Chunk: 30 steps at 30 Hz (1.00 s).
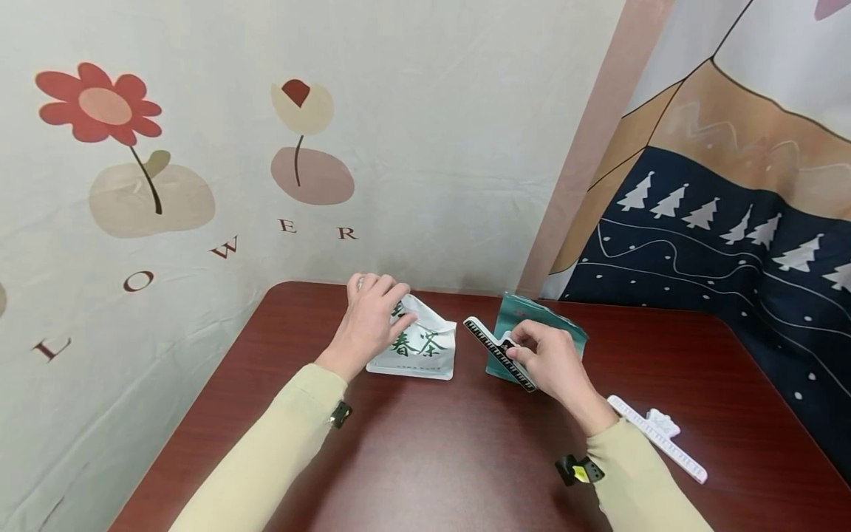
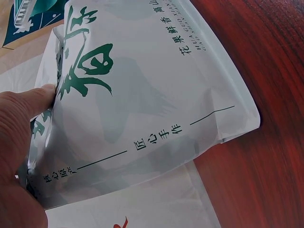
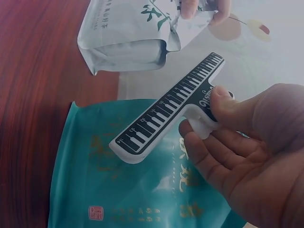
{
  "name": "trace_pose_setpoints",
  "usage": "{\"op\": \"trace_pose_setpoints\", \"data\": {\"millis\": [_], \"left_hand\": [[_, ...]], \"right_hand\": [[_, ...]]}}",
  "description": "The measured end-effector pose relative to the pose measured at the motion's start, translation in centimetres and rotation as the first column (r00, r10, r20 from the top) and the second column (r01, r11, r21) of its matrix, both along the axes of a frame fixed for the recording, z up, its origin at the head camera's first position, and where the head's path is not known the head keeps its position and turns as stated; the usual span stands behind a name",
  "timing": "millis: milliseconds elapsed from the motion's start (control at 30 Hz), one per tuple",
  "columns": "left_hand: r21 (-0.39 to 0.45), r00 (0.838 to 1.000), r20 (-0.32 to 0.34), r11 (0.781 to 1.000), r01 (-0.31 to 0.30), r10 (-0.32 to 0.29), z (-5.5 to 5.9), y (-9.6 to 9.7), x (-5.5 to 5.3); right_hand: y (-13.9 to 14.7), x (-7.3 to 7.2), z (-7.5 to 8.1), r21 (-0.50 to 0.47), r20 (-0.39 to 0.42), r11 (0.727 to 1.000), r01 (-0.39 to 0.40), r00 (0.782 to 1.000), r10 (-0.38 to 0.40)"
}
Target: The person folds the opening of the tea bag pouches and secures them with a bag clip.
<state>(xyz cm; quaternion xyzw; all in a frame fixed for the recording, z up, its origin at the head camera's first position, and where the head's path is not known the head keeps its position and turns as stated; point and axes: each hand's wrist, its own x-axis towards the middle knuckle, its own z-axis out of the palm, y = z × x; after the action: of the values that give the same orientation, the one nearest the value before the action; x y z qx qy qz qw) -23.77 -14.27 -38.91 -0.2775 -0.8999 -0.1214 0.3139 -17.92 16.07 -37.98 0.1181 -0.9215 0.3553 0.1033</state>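
On the table stands a white tea bag [image 1: 425,347] with green lettering. My left hand [image 1: 371,318] grips its top, thumb [image 2: 40,99] pressed against the front and fingers over the far side. My right hand [image 1: 552,358] pinches the handle of a long bag clip [image 1: 495,351] printed with black-and-white piano keys. In the right wrist view the clip [image 3: 168,107] is held in front of a teal tea bag [image 3: 128,180] with gold lettering. That teal bag stands to the right of the white one, partly hidden by the hand and clip.
A second, white bag clip [image 1: 658,436] lies on the dark red table [image 1: 425,458] beside the right forearm. A printed cloth wall [image 1: 439,133] rises behind the table, with a navy tree-patterned hanging [image 1: 705,244] on the right.
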Motion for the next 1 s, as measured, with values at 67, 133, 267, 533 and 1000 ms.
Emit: {"op": "trace_pose_setpoints", "data": {"millis": [67,133,267,533,1000], "left_hand": [[-0.002,1.000,-0.002,1.000,-0.002,0.002,0.0,0.0,0.0],[-0.004,1.000,0.001,1.000,-0.003,0.003,0.0,0.0,0.0],[-0.003,1.000,0.004,1.000,-0.006,0.006,0.0,0.0,0.0],[0.006,1.000,-0.010,1.000,0.006,-0.006,0.0,0.0,0.0],[0.008,1.000,-0.001,1.000,0.005,-0.005,-0.2,-0.2,-0.1]], "right_hand": [[-0.1,-0.1,0.0,-0.015,0.009,1.000,-0.002,1.000,0.002],[-0.3,-0.2,-0.1,-0.029,0.016,1.000,-0.005,1.000,0.005],[-0.6,-0.4,-0.2,-0.047,0.015,0.999,-0.013,1.000,0.014],[-1.1,-0.8,-0.5,-0.039,0.014,0.999,-0.010,1.000,0.010],[-2.2,-1.6,-0.8,-0.048,-0.006,0.999,-0.023,1.000,0.023]]}}
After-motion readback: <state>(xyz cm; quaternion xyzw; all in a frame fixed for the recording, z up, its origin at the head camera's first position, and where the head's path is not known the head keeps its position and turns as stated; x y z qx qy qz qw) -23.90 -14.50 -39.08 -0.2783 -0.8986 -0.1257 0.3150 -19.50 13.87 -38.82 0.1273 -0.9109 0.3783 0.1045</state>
